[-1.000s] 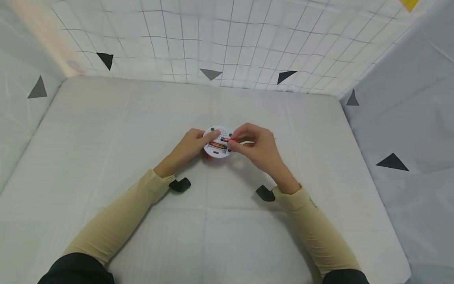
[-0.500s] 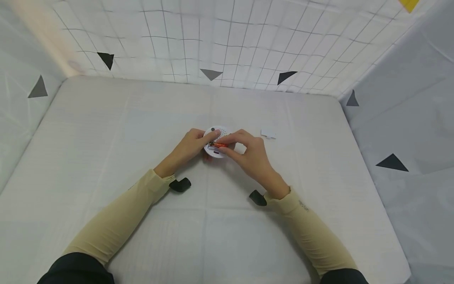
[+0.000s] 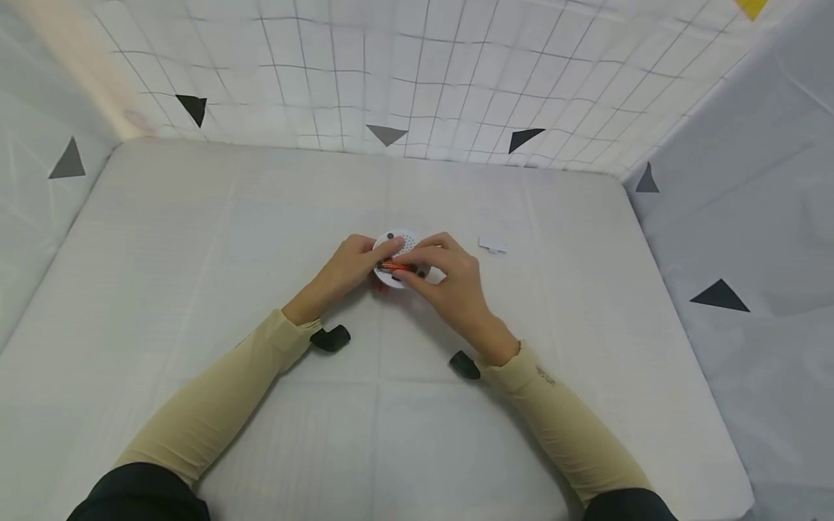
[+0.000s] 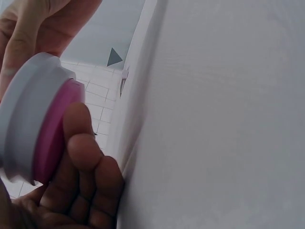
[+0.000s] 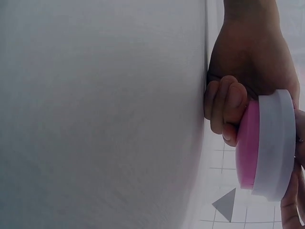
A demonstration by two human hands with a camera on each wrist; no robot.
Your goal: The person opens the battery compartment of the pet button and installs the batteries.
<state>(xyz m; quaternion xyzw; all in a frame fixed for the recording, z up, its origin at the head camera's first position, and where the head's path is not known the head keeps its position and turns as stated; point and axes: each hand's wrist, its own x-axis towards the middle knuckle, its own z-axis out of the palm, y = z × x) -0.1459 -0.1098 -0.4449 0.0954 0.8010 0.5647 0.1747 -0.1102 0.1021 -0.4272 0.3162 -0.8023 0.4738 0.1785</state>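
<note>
A round white device (image 3: pixel 408 242) with speaker holes and a battery slot faces up in the head view. My left hand (image 3: pixel 345 271) grips its left side, thumb on top. In the left wrist view, the fingers (image 4: pixel 83 150) support its pink underside (image 4: pixel 55 131). My right hand (image 3: pixel 452 278) pinches a red battery (image 3: pixel 394 265) at the slot; its fingers partly cover the slot and the other battery seen there earlier. The right wrist view shows the device's white side (image 5: pixel 274 148) edge-on, with the right fingertips (image 5: pixel 288 205) at its face.
A small white battery cover (image 3: pixel 492 245) lies on the white table (image 3: pixel 260 434), right of the hands. Behind stands a white grid-lined wall (image 3: pixel 391 72) with dark triangles. Grey-white side walls (image 3: pixel 749 239) flank the table.
The right hand has moved left and slightly down, bringing the battery from the device's right edge over the slot. The battery cover has come into sight. The left hand holds still.
</note>
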